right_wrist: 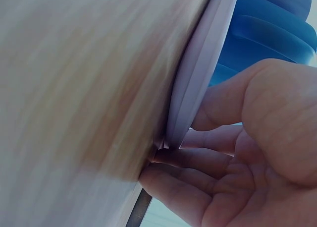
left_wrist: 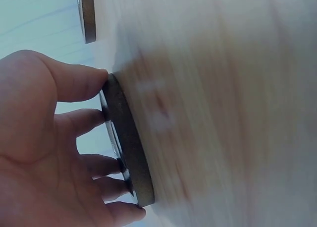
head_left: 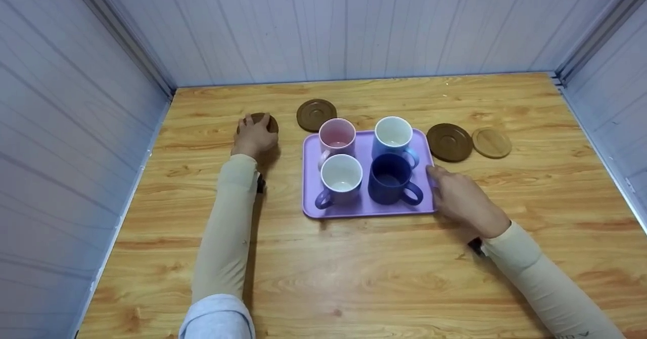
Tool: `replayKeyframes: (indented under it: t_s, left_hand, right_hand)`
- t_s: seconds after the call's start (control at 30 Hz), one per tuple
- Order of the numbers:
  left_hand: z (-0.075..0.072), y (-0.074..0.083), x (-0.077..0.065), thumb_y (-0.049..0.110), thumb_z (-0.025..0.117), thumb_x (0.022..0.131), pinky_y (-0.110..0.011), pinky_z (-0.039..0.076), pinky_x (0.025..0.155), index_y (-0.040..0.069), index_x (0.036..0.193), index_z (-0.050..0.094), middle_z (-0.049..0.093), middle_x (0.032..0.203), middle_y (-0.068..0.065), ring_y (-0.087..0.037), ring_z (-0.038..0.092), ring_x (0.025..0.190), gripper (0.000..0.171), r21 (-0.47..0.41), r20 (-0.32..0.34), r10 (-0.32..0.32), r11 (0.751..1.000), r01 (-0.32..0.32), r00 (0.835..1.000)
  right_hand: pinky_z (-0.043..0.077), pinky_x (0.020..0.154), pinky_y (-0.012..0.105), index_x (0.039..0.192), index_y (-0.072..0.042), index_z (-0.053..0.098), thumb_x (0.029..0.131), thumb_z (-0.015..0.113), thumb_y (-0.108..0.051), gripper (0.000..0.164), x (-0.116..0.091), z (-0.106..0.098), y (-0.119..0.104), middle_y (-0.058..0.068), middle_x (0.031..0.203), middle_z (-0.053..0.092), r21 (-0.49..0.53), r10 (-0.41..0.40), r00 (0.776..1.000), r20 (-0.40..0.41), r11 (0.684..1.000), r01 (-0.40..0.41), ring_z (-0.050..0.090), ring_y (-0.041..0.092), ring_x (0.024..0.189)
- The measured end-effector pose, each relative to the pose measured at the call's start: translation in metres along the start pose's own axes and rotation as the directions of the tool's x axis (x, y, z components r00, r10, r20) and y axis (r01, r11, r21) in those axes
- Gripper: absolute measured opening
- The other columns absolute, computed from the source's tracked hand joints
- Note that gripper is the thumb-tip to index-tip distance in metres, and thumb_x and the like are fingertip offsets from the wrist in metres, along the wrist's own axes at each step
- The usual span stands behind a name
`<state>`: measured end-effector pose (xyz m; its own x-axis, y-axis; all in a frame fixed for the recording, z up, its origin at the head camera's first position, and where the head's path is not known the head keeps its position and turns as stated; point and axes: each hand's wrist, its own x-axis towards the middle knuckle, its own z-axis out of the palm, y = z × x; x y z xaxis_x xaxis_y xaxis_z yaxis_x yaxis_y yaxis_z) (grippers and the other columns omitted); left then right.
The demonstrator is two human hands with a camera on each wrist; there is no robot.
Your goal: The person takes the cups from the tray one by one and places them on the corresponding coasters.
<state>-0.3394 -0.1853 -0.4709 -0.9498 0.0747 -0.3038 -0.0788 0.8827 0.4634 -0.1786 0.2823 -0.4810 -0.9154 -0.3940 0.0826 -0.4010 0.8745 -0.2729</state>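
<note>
My left hand (head_left: 256, 136) is over a dark brown round coaster (left_wrist: 126, 138) at the table's left. Thumb and little finger grip its opposite edges, with the other fingertips on its top face. At the right side of a lilac tray (head_left: 338, 211), my right hand (head_left: 462, 197) holds the rim, thumb above and some fingers at the underside. On the tray stand a pink mug (head_left: 337, 133), a light blue mug (head_left: 393, 133), a white-lined mug with a purple handle (head_left: 341, 175) and a navy mug (head_left: 388, 187).
Behind the tray lies a dark brown coaster (head_left: 316, 114). Right of the tray are another dark brown coaster (head_left: 450, 142) and a smaller light wooden one (head_left: 492, 143). Panel walls (head_left: 323, 31) enclose the wooden table (head_left: 354, 278) at the back and both sides.
</note>
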Motion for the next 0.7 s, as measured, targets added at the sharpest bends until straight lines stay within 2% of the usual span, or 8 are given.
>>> replayKeyframes:
  t_s: [0.33,0.53,0.7]
  left_hand:
    - [0.001,0.001,0.011,0.022,0.037,0.093,-0.071,-0.001,0.121,0.022,0.168,0.014,-0.010,0.169,-0.030,-0.051,-0.012,0.155,0.078,0.012,-0.011,0.001,1.000,-0.001,1.000]
    - [0.003,0.002,0.015,0.022,0.036,0.094,-0.071,0.000,0.120,0.022,0.168,0.015,-0.009,0.169,-0.030,-0.051,-0.011,0.155,0.076,0.008,-0.032,0.014,1.000,-0.013,0.999]
    - [0.004,0.005,0.020,0.023,0.036,0.096,-0.072,0.001,0.120,0.021,0.167,0.016,-0.007,0.169,-0.030,-0.051,-0.011,0.155,0.074,0.012,-0.055,0.022,1.000,-0.021,0.998]
  right_hand:
    - [0.055,0.077,0.063,0.137,0.011,0.056,0.092,0.060,-0.003,0.048,0.001,0.002,0.001,0.028,0.124,0.067,-0.006,-0.012,1.000,-0.020,1.000,0.012,0.069,0.051,0.089]
    - [0.056,0.078,0.061,0.138,0.012,0.056,0.091,0.060,-0.002,0.049,-0.001,0.002,0.001,0.029,0.123,0.067,-0.016,-0.016,1.000,-0.019,1.000,0.016,0.070,0.047,0.087]
    - [0.056,0.076,0.060,0.136,0.011,0.057,0.091,0.060,-0.002,0.047,0.000,0.002,0.001,0.027,0.116,0.068,-0.018,-0.025,0.999,-0.029,1.000,0.024,0.070,0.045,0.084]
